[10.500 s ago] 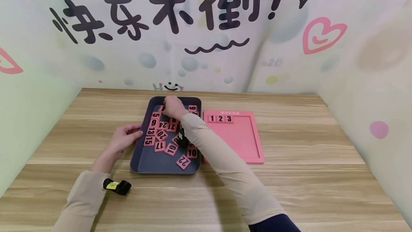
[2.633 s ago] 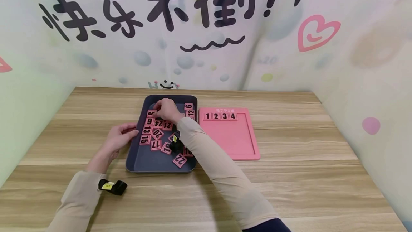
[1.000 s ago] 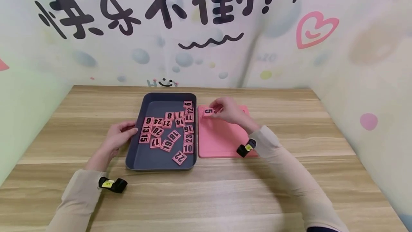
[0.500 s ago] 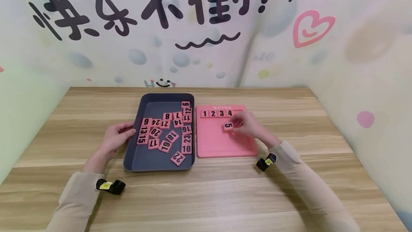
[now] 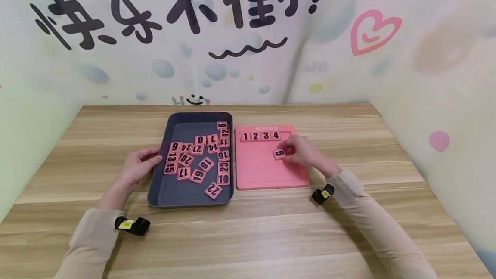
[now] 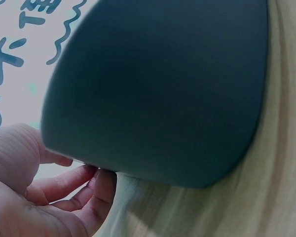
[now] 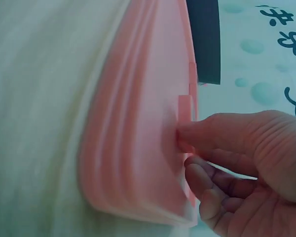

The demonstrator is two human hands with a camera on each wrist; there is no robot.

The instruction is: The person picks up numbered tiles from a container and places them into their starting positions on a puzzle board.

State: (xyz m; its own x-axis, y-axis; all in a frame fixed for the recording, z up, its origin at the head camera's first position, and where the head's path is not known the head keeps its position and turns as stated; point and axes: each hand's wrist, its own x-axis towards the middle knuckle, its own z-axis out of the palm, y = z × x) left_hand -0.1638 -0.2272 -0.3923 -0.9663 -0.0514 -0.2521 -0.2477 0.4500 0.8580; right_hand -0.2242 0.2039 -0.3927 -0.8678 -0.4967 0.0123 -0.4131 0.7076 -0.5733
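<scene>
A wood-grain table [image 5: 248, 236] runs back to a pale wall [image 5: 341, 85] printed with thick black characters, bubbles and a pink heart [image 5: 375, 32]; more pale wall closes in both sides. Toward the table's far edge sit a dark tray [image 5: 176, 193] and, just off its right edge, a pink board [image 5: 255, 167]. Loose number tiles [image 5: 197, 149] lie in the tray, several along its left and right edges. Tiles 1 to 4 [image 5: 255, 136] line the board's far edge.

The left hand [image 5: 137, 167] reaches forward, thumb and fingers gripping the tray's left edge. The right hand [image 5: 304, 152] comes in over the board's right edge, thumb and fingertips pinching tile 5 [image 5: 278, 153], turned sideways, just nearer than the 4; whether it touches the board, I can't tell. Both wrists wear black cameras [image 5: 132, 225] below beige sleeves [image 5: 91, 238].
</scene>
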